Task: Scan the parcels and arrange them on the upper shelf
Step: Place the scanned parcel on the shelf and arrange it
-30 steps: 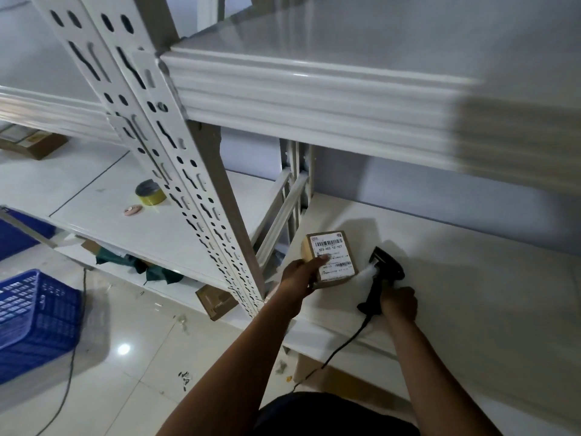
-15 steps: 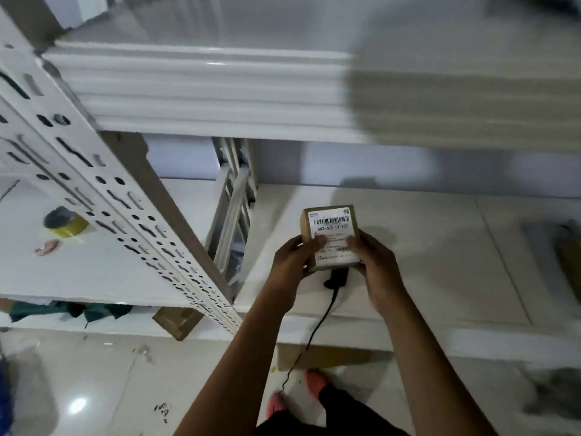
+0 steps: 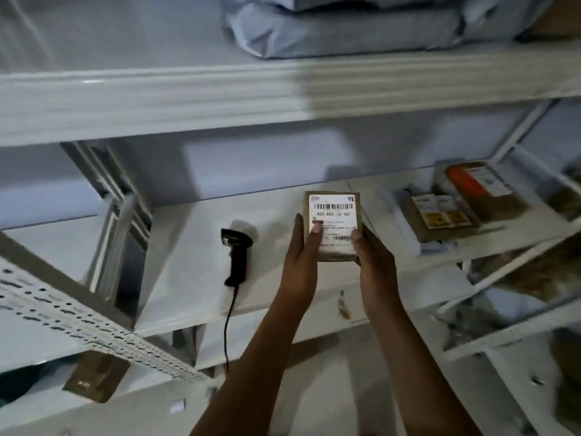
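White metal upper shelf (image 3: 157,102) bears grey mailer bags (image 3: 345,29); middle shelf (image 3: 188,243) bears a black corded scanner (image 3: 236,254) left, brown labelled parcels (image 3: 440,217) far right.

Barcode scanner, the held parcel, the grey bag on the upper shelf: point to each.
barcode scanner (image 3: 237,258), head view, on its black handle.
parcel (image 3: 334,217), head view, on its white label.
grey bag (image 3: 345,31), head view, on its front face.

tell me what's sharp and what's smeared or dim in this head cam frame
Head view: dim bluish light; the label on the parcel, held by the left hand and right hand, is legible; the scanner is crisp; the boxes at right and grey bags on the upper shelf are smeared; a shadow darkens that shelf's front edge to the right; the wide angle bends shelf lines.
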`<act>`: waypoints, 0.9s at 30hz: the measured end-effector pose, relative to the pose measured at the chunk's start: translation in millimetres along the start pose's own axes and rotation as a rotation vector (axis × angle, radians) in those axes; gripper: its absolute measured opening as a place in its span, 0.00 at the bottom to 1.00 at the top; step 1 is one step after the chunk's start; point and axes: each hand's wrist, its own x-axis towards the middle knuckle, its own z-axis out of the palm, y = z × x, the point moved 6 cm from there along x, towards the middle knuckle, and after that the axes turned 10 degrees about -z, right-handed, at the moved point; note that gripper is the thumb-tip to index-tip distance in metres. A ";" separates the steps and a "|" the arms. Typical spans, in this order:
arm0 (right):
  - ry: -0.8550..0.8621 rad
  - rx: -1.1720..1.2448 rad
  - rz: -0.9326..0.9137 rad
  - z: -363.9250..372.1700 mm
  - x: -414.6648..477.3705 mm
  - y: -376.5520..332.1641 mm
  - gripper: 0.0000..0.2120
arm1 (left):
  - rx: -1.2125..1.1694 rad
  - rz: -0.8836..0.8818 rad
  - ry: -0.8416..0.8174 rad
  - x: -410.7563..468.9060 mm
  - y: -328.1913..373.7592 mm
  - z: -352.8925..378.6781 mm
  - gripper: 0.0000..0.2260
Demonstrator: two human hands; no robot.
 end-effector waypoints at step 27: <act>0.143 0.167 -0.458 -306.7 87.8 -152.9 0.22 | 0.003 0.887 0.236 -58.3 108.3 351.9 0.22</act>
